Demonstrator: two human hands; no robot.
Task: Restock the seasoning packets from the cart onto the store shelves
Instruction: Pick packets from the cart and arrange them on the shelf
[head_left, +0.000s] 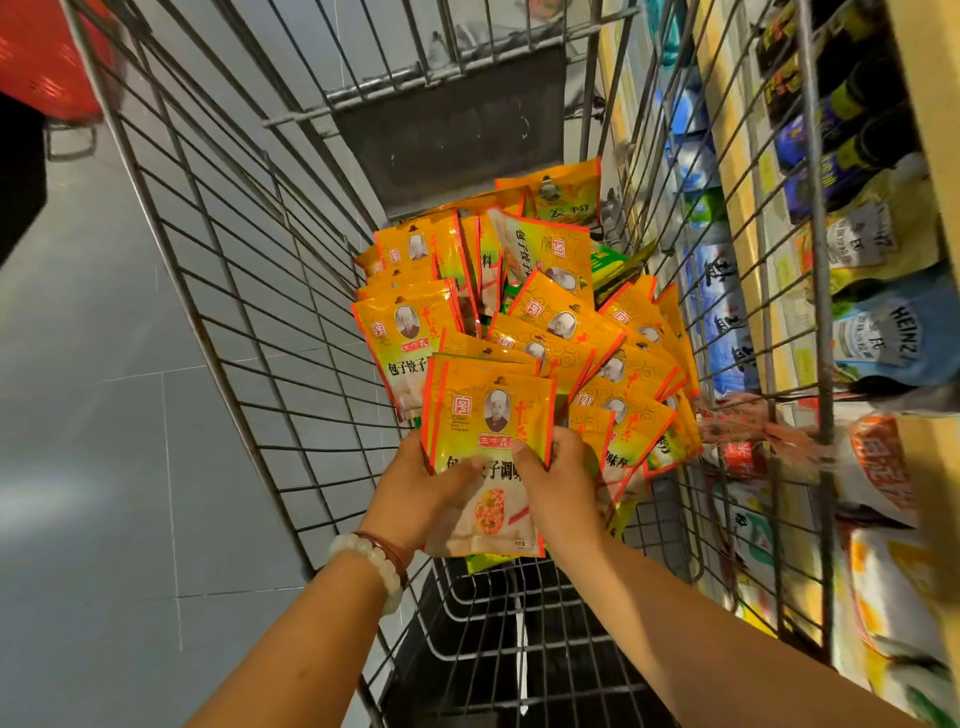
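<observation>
Both hands — left hand (421, 488) and right hand (558, 483) — pinch one small stack of orange packets (491, 431) above more packets (561, 317) in the wire cart (234, 291).

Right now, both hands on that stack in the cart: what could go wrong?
1. The left hand and right hand pinch the stack of packets only near its lower half; the glossy packets look likely to slide apart when lifted.
2. The loose packets lie fanned against the stack and could be dragged or knocked about.
3. The cart wall stands between the hands and the shelves, so the stack may catch the wire on the way up.
</observation>
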